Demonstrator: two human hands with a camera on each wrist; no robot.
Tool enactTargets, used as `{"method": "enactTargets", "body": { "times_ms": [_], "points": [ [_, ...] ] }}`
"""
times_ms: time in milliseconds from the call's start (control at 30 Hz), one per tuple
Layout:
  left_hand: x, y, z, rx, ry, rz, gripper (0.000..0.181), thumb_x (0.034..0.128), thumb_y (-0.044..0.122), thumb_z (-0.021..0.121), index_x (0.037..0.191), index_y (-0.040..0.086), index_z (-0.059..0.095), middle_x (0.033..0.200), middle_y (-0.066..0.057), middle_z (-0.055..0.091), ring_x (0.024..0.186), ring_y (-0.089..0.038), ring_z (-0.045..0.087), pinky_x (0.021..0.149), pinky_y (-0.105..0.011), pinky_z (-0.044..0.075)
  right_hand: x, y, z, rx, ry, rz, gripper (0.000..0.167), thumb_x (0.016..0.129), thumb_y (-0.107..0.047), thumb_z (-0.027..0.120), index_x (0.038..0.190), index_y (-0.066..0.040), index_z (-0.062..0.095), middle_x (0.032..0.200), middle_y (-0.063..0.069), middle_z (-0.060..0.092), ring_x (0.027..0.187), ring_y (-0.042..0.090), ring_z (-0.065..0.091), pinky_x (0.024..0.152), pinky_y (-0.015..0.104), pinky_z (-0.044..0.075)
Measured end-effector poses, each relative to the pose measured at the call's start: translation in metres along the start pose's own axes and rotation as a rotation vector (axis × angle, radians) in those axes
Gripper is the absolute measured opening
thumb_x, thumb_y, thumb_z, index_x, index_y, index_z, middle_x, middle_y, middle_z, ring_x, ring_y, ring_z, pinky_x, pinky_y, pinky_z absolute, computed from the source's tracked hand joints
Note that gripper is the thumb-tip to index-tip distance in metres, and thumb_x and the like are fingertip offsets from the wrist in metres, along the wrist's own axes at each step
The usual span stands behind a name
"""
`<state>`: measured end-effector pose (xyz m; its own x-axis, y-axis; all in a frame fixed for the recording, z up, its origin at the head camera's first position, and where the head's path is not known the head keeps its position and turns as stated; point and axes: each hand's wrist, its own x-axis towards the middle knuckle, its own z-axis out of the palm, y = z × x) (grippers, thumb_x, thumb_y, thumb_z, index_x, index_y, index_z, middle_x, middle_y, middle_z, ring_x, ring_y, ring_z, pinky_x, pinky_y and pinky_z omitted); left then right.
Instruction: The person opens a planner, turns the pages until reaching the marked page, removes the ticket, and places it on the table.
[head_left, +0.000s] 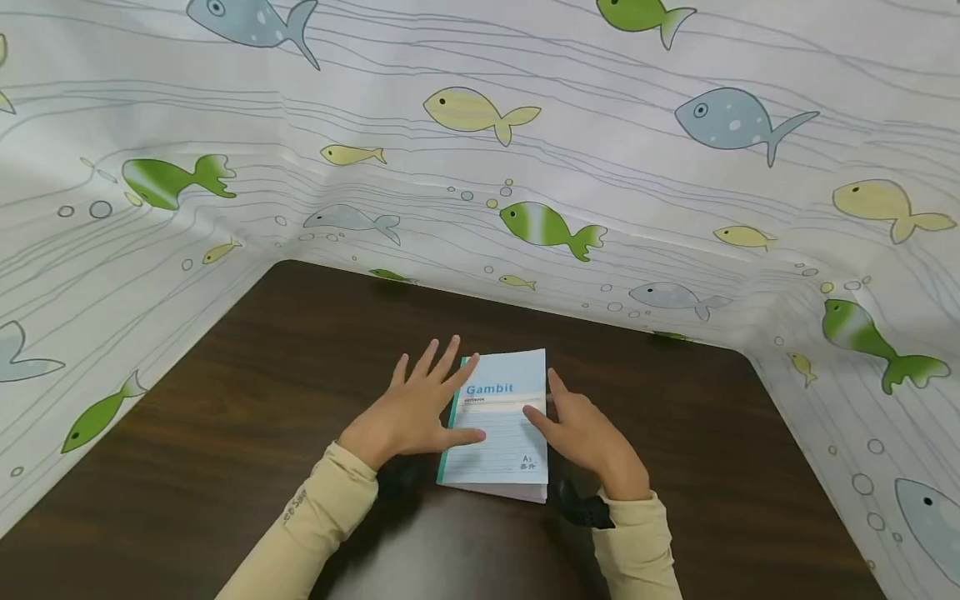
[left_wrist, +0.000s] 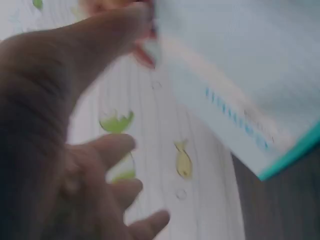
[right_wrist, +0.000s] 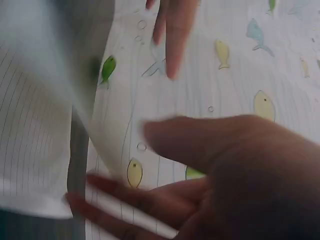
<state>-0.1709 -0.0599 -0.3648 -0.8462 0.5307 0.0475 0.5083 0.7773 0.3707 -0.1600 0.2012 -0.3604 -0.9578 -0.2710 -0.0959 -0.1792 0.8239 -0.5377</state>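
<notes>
A light blue notebook with "Gambit" on its cover and a teal spine lies on the dark table. Over its left side is my left hand, fingers spread and thumb stretched across the cover. My right hand is at the notebook's right edge, its thumb toward the cover and its forefinger beside the edge. The right wrist view shows a lined page and a blurred raised sheet near the right fingertips, with the thumb apart from them. Whether those fingertips touch the sheet is unclear.
The dark wood table extends around the notebook. A white sheet printed with fish rises behind the table and along both sides. A black band sits at the right wrist.
</notes>
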Motion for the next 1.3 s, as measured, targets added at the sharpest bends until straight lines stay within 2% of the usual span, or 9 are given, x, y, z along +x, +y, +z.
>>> {"method": "enactTargets", "body": {
  "times_ms": [200, 300, 400, 600, 800, 900, 1033, 1167, 1300],
  "points": [
    [-0.002, 0.024, -0.003, -0.060, -0.001, 0.234, 0.104, 0.0930, 0.062, 0.068, 0.167, 0.012, 0.015, 0.173, -0.012, 0.006, 0.159, -0.034, 0.010, 0.125, -0.062, 0.013, 0.002, -0.008, 0.004, 0.286, 0.016, -0.168, 0.065, 0.114, -0.036, 0.040, 0.165, -0.003, 0.017, 0.149, 0.020, 0.055, 0.135, 0.034, 0.056, 0.115, 0.059, 0.038],
    [-0.005, 0.033, -0.004, -0.002, 0.079, 0.363, 0.094, 0.0941, 0.038, 0.076, 0.164, 0.002, 0.025, 0.171, -0.015, 0.018, 0.158, -0.030, 0.019, 0.125, -0.053, 0.022, 0.004, -0.011, 0.011, 0.431, -0.035, -0.197, 0.061, 0.115, -0.040, 0.031, 0.165, -0.008, 0.023, 0.151, 0.015, 0.054, 0.140, 0.033, 0.051, 0.120, 0.061, 0.029],
    [-0.009, 0.037, -0.008, 0.120, 0.180, 0.417, 0.074, 0.0905, 0.012, 0.077, 0.155, -0.003, 0.043, 0.165, -0.016, 0.035, 0.152, -0.028, 0.035, 0.120, -0.044, 0.037, 0.009, -0.008, 0.018, 0.405, -0.062, -0.182, 0.056, 0.115, -0.038, 0.030, 0.160, -0.005, 0.038, 0.153, 0.015, 0.052, 0.141, 0.034, 0.050, 0.119, 0.060, 0.033],
    [-0.027, 0.037, -0.015, 0.378, 0.246, 0.281, 0.043, 0.0886, 0.000, 0.075, 0.131, -0.004, 0.067, 0.151, -0.019, 0.054, 0.145, -0.029, 0.047, 0.120, -0.040, 0.036, 0.015, 0.019, 0.042, 0.023, -0.041, -0.186, 0.048, 0.107, -0.024, 0.059, 0.145, 0.005, 0.056, 0.151, 0.022, 0.052, 0.142, 0.041, 0.047, 0.116, 0.057, 0.037],
    [-0.048, 0.025, -0.011, 0.485, 0.217, 0.041, 0.047, 0.0847, 0.003, 0.081, 0.127, -0.011, 0.066, 0.145, -0.024, 0.058, 0.144, -0.032, 0.047, 0.123, -0.043, 0.031, 0.006, 0.051, 0.062, 0.018, 0.008, -0.208, 0.060, 0.104, -0.031, 0.064, 0.152, 0.000, 0.049, 0.163, 0.019, 0.037, 0.151, 0.043, 0.032, 0.119, 0.065, 0.028],
    [-0.048, 0.011, 0.013, 0.400, 0.103, 0.053, 0.057, 0.0908, 0.020, 0.080, 0.135, -0.010, 0.061, 0.149, -0.024, 0.054, 0.144, -0.033, 0.047, 0.122, -0.045, 0.033, 0.003, 0.058, 0.068, 0.069, 0.038, -0.184, 0.064, 0.103, -0.038, 0.064, 0.154, -0.003, 0.047, 0.166, 0.016, 0.034, 0.153, 0.043, 0.026, 0.120, 0.067, 0.023],
    [-0.040, -0.005, 0.054, 0.120, -0.037, 0.101, 0.070, 0.1038, 0.041, 0.061, 0.150, -0.009, 0.046, 0.160, -0.023, 0.041, 0.149, -0.035, 0.038, 0.122, -0.047, 0.032, 0.000, 0.062, 0.077, 0.073, 0.115, -0.177, 0.068, 0.101, -0.041, 0.066, 0.154, -0.003, 0.047, 0.165, 0.015, 0.035, 0.153, 0.044, 0.027, 0.120, 0.067, 0.023],
    [-0.037, -0.017, 0.082, -0.044, -0.010, 0.145, 0.089, 0.1024, 0.061, 0.052, 0.159, -0.005, 0.033, 0.167, -0.020, 0.028, 0.155, -0.035, 0.025, 0.124, -0.050, 0.027, -0.002, 0.063, 0.087, 0.023, 0.166, -0.150, 0.077, 0.102, -0.049, 0.062, 0.159, -0.003, 0.039, 0.167, 0.014, 0.031, 0.155, 0.039, 0.025, 0.122, 0.063, 0.022],
    [-0.036, -0.024, 0.091, -0.017, 0.062, 0.199, 0.097, 0.0997, 0.068, 0.050, 0.159, -0.005, 0.031, 0.168, -0.021, 0.025, 0.156, -0.033, 0.022, 0.125, -0.049, 0.026, -0.003, 0.058, 0.088, 0.027, 0.194, -0.088, 0.086, 0.100, -0.054, 0.060, 0.162, -0.002, 0.030, 0.169, 0.014, 0.024, 0.157, 0.035, 0.019, 0.124, 0.060, 0.019]
  ]
}}
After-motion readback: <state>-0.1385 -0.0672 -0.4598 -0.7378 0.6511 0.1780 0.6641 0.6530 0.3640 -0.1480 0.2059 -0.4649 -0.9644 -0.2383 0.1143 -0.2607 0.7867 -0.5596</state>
